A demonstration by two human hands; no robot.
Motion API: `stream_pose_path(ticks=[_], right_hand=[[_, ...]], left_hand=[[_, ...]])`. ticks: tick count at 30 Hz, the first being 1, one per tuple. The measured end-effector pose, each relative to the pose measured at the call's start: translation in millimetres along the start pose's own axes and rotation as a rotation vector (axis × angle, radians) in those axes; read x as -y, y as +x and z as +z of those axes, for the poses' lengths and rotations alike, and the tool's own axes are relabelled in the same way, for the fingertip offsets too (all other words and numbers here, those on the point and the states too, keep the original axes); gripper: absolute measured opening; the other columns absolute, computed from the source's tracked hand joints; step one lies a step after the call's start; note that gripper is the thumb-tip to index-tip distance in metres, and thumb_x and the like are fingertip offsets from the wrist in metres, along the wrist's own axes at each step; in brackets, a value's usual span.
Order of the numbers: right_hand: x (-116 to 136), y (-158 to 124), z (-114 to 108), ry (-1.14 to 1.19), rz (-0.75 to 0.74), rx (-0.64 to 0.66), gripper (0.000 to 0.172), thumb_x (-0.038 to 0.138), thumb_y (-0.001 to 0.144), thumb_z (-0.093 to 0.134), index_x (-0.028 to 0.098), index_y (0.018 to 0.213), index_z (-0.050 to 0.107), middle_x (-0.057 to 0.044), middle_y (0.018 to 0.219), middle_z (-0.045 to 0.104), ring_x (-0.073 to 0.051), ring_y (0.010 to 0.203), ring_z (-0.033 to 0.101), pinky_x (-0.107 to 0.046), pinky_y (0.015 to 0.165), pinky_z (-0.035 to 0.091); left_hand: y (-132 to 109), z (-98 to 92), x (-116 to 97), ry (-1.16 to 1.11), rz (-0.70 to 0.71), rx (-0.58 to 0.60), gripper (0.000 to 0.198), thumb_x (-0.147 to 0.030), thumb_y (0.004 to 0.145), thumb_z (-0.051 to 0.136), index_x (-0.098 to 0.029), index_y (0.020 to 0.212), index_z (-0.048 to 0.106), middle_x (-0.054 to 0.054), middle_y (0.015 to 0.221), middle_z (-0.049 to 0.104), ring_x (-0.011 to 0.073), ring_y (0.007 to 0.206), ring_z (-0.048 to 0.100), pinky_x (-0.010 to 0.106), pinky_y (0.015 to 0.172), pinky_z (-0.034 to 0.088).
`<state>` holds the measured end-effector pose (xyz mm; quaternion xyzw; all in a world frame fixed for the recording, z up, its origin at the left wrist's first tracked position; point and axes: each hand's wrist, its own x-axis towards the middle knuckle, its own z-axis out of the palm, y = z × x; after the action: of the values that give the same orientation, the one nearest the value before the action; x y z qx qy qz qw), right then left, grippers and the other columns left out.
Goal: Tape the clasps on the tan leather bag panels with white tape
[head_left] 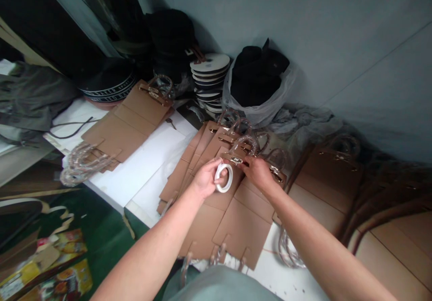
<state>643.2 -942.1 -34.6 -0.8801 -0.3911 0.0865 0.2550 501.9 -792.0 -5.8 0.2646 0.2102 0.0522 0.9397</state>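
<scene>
My left hand (207, 178) is closed round a white roll of tape (224, 177), thumb through its hole. My right hand (258, 171) is pinched at the gold metal clasp (237, 159) of the topmost brown leather bag panel (243, 222), fingers pressed on the leather beside it. Both hands hover over a fanned stack of the same brown panels (189, 166) with plastic-wrapped handles (248, 141), lying on white paper (148, 161).
A second pile of brown panels (124, 125) lies at the left with wrapped handles (79, 166). Behind stand stacked round discs (209, 74) and a plastic bag of black goods (258, 78). More brown panels (324, 188) lie at the right. Green floor with snack packets (50, 274) is below left.
</scene>
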Motion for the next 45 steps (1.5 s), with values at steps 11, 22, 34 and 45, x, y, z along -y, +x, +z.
stream_pose_path(ticks=[11, 22, 34, 45], right_hand=[[10.6, -4.1, -3.6, -0.163, -0.062, 0.068, 0.02, 0.039, 0.094, 0.062, 0.024, 0.1, 0.074, -0.006, 0.094, 0.075, -0.023, 0.085, 0.069, -0.028, 0.066, 0.04], [18.1, -7.3, 15.5, -0.317, -0.086, 0.011, 0.023, 0.027, 0.099, 0.052, 0.016, 0.098, 0.072, -0.018, 0.097, 0.074, -0.027, 0.082, 0.07, -0.031, 0.068, 0.044], [51.7, -121.1, -23.1, 0.807, 0.079, -0.195, 0.027, 0.044, 0.088, 0.065, 0.02, 0.099, 0.071, -0.008, 0.096, 0.072, -0.024, 0.09, 0.066, -0.035, 0.081, 0.05], [78.4, -184.9, -18.2, 1.363, 0.295, -0.034, 0.036, 0.054, 0.076, 0.077, 0.02, 0.071, 0.068, -0.001, 0.06, 0.065, -0.019, 0.06, 0.06, -0.031, 0.066, 0.046]], left_hand=[[0.0, -3.2, 0.4, 0.005, -0.007, 0.011, 0.006, -0.016, 0.085, 0.066, -0.012, 0.087, 0.062, 0.005, 0.083, 0.065, 0.0088, 0.057, 0.057, 0.013, 0.033, 0.029], [-12.3, 3.7, 5.9, 0.138, -0.022, -0.054, 0.014, -0.02, 0.082, 0.071, -0.013, 0.089, 0.061, 0.006, 0.091, 0.068, 0.0065, 0.053, 0.055, 0.013, 0.033, 0.028], [-93.8, 33.3, 53.3, 0.548, 0.086, -0.06, 0.032, -0.036, 0.081, 0.075, -0.02, 0.103, 0.059, -0.003, 0.072, 0.057, 0.0075, 0.056, 0.05, 0.014, 0.041, 0.032], [-136.1, 41.5, 97.2, 0.784, 0.079, -0.071, 0.041, -0.038, 0.083, 0.073, -0.021, 0.117, 0.061, -0.004, 0.063, 0.056, 0.008, 0.051, 0.046, 0.017, 0.044, 0.033]])
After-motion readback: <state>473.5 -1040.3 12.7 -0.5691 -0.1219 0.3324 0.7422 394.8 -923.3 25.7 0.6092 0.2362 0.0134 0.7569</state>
